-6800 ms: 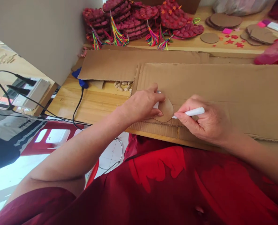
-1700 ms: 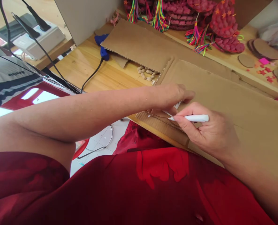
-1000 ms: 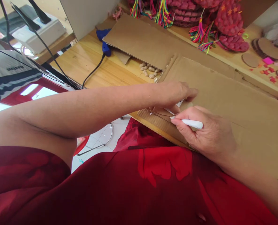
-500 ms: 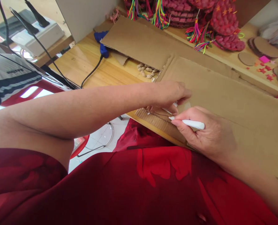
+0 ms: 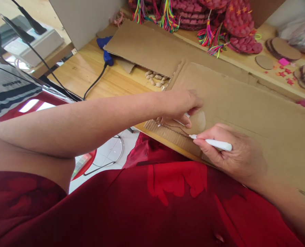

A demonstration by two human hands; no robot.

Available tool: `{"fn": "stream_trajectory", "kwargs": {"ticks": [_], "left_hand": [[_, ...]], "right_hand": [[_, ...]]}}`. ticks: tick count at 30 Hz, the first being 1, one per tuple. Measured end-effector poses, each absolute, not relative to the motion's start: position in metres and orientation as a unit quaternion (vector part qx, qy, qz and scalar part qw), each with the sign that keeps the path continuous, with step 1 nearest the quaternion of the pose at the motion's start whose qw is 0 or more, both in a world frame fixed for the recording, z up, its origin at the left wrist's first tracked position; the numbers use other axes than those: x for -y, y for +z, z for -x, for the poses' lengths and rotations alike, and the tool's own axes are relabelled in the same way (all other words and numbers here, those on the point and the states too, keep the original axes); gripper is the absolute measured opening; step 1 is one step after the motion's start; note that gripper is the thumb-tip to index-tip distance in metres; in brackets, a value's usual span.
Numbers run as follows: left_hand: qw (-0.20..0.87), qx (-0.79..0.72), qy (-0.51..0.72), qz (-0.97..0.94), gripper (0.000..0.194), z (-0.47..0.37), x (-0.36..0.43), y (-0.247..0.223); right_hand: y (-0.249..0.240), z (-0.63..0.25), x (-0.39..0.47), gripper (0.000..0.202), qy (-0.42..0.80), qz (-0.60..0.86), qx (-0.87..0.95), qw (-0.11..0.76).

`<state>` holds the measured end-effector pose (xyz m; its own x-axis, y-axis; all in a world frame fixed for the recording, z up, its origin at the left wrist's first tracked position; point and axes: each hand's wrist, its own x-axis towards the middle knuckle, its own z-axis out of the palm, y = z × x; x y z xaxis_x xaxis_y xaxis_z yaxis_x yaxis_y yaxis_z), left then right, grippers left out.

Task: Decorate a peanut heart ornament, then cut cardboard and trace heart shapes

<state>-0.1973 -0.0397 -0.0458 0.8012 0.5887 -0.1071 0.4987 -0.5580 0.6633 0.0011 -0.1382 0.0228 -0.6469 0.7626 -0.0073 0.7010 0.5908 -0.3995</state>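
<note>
My right hand [image 5: 221, 145] pinches a white marker [image 5: 218, 144], its tip touching the cardboard sheet [image 5: 234, 106] near the front edge. A thin dark line [image 5: 175, 127] runs on the cardboard, left of the tip. My left hand [image 5: 182, 104] presses down with bent fingers on a rounded, pale, slightly shiny piece [image 5: 200, 120] lying flat on the sheet. Its thumb points toward the marker. Under that hand part of a white strip shows; I cannot tell what it is. The hand covers much of the rounded piece.
Peanuts [image 5: 156, 78] lie beside another cardboard sheet [image 5: 142, 44]. A blue plug [image 5: 107, 56] with a black cable is at the left. Behind stand pink scaly crafts [image 5: 239, 25] with colourful tassels, cardboard ovals [image 5: 283, 49] and small stars [image 5: 289, 81]. A power strip [image 5: 35, 44] sits far left.
The marker in my right hand has moved right and slightly nearer me, away from the left thumb, and the dark line reaches further right. My left hand keeps pressing the rounded piece.
</note>
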Motion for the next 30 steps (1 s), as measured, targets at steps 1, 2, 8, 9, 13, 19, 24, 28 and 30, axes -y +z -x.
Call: {"fn": "stream_trajectory", "kwargs": {"ticks": [1, 2, 8, 9, 13, 19, 24, 28, 30], "left_hand": [[0.356, -0.311, 0.062, -0.879, 0.028, 0.197, 0.040, -0.046], [0.356, -0.313, 0.061, -0.878, 0.028, 0.197, 0.040, -0.045], [0.347, -0.310, 0.073, -0.882, 0.026, 0.196, 0.040, -0.050], [0.348, -0.308, 0.075, -0.882, 0.026, 0.197, 0.040, -0.051], [0.350, -0.297, 0.084, -0.884, 0.028, 0.198, 0.039, -0.054], [0.358, -0.320, 0.065, -0.875, 0.034, 0.197, 0.040, -0.051], [0.357, -0.322, 0.066, -0.874, 0.035, 0.198, 0.039, -0.053], [0.356, -0.323, 0.067, -0.874, 0.034, 0.198, 0.038, -0.054], [0.356, -0.323, 0.064, -0.874, 0.034, 0.198, 0.038, -0.054]], "right_hand": [[0.021, 0.000, 0.138, 0.014, 0.191, 0.408, 0.888, 0.090], [0.019, 0.002, 0.137, 0.013, 0.195, 0.404, 0.888, 0.099], [0.007, 0.013, 0.129, 0.015, 0.208, 0.391, 0.889, 0.120], [0.007, 0.013, 0.129, 0.017, 0.213, 0.394, 0.887, 0.112], [0.013, 0.005, 0.131, 0.017, 0.229, 0.407, 0.880, 0.085], [0.023, -0.016, 0.139, 0.014, 0.213, 0.414, 0.881, 0.083], [0.026, -0.023, 0.138, 0.012, 0.217, 0.439, 0.867, 0.089], [0.024, -0.020, 0.138, 0.008, 0.258, 0.445, 0.849, 0.117], [0.020, -0.018, 0.139, 0.005, 0.267, 0.444, 0.847, 0.122]]}}
